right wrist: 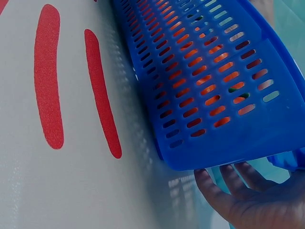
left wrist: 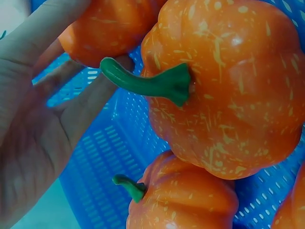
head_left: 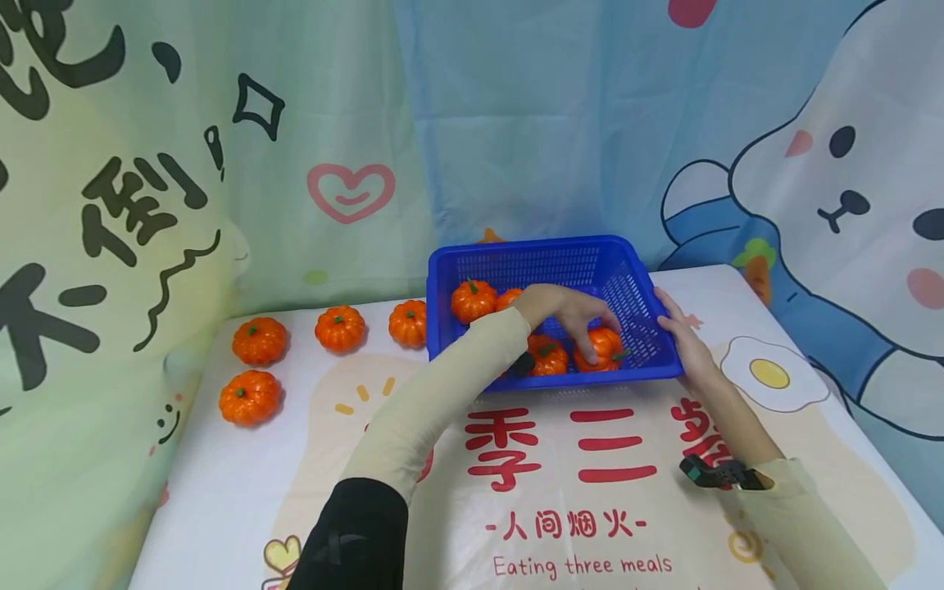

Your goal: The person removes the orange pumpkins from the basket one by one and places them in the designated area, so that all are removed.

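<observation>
A blue plastic basket point(head_left: 527, 249) holds several small orange pumpkins with green stems. My left hand point(head_left: 578, 315) reaches inside it, thumb and fingers around the pumpkin point(head_left: 606, 351) at the front right; the left wrist view shows that pumpkin point(left wrist: 112, 28) at the top, partly cut off by the frame. Beside this hand lie a large-looking pumpkin point(left wrist: 228, 90) and another pumpkin point(left wrist: 186, 195). My right hand point(head_left: 686, 340) grips the basket's right end. From the right wrist, its fingers point(right wrist: 217, 193) touch the outside of the basket wall point(right wrist: 224, 148).
Left of the basket, on the printed tablecloth point(head_left: 560, 500), several more pumpkins stand: one pumpkin point(head_left: 408, 323) close to the basket, another pumpkin point(head_left: 340, 329) farther left, and a pair near the table's left edge. A printed curtain point(head_left: 509, 123) hangs right behind the table.
</observation>
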`<state>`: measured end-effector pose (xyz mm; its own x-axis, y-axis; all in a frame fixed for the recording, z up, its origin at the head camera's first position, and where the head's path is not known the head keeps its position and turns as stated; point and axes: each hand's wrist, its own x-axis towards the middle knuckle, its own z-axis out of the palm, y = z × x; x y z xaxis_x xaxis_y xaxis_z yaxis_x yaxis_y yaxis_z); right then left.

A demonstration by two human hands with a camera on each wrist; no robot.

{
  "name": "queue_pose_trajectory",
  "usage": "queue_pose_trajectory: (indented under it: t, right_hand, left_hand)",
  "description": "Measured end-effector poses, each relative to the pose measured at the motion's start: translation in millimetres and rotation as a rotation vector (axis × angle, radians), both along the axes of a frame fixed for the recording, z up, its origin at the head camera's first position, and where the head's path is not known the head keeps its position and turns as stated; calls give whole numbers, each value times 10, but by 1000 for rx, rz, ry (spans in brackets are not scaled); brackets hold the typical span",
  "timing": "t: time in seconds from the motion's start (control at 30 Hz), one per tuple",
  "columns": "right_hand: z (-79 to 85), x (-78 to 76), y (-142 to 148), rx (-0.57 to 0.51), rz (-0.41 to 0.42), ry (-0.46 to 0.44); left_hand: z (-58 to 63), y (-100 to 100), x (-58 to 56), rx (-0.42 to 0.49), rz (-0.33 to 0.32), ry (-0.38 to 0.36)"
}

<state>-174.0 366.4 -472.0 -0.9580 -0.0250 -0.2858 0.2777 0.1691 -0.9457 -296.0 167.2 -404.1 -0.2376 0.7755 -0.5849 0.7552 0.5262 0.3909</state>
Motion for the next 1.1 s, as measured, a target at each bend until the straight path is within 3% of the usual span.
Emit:
queue_pose_trajectory:
  t: [0.2, 0.33, 0.43, 0.57, 0.73, 0.83, 0.93, 1.1]
  right_hand:
    - [-4, -9, -27, 4, 9, 6]
    - [-8, -10, -34, 8, 8, 4]
    - [-6, -18, -24, 0, 8, 0]
    - [6, -25, 2, 10, 9, -2]
    - [5, -19, 26, -1, 12, -1]
    - [9, -5, 38, -8, 7, -1]
    - [10, 7, 43, -14, 0, 0]
    - [8, 4, 14, -15, 10, 7]
  left_hand:
    - [25, -68, 19, 1, 62, -94]
    - [36, -102, 16, 61, 101, -174]
    - [64, -133, -10, 135, 83, -141]
    - [147, -207, -54, 236, 55, -43]
    - [286, -364, 4, 361, 57, -59]
    - [315, -471, 123, 468, 88, -163]
    - [297, -598, 319, 560, 115, -227]
    - [337, -872, 801, 686, 129, -113]
